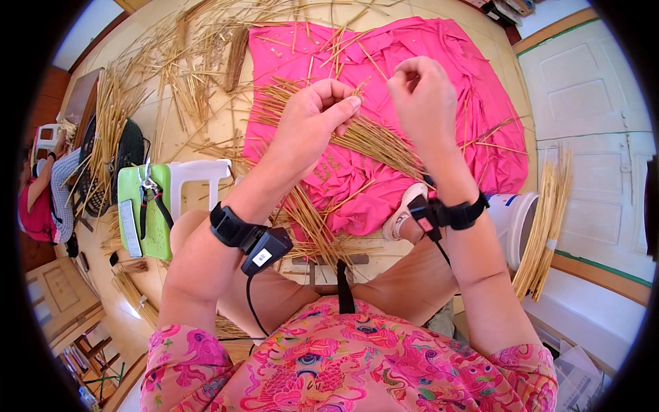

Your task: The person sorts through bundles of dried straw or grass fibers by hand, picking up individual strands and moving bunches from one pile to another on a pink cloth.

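Note:
My left hand (322,113) is raised over a pink cloth (479,103), thumb and forefinger pinched on the frayed tip of a plant stalk (362,90). To its right my right hand (425,95) is up with fingers curled together; whether something thin is between them cannot be told. Below both hands a bundle of dry stalks (381,147) lies slantwise across the cloth. More stalks (309,213) lie nearer to me, their ends by a small wooden stand (329,260) between my legs.
At left, pruning shears (149,195) and a ruler (130,226) lie on a green board (157,237) on a white stool (201,170). Beyond, a person (44,195) sits by a dark basket (131,144) of stalks. A white bucket (515,221) and upright stalks (548,226) stand right.

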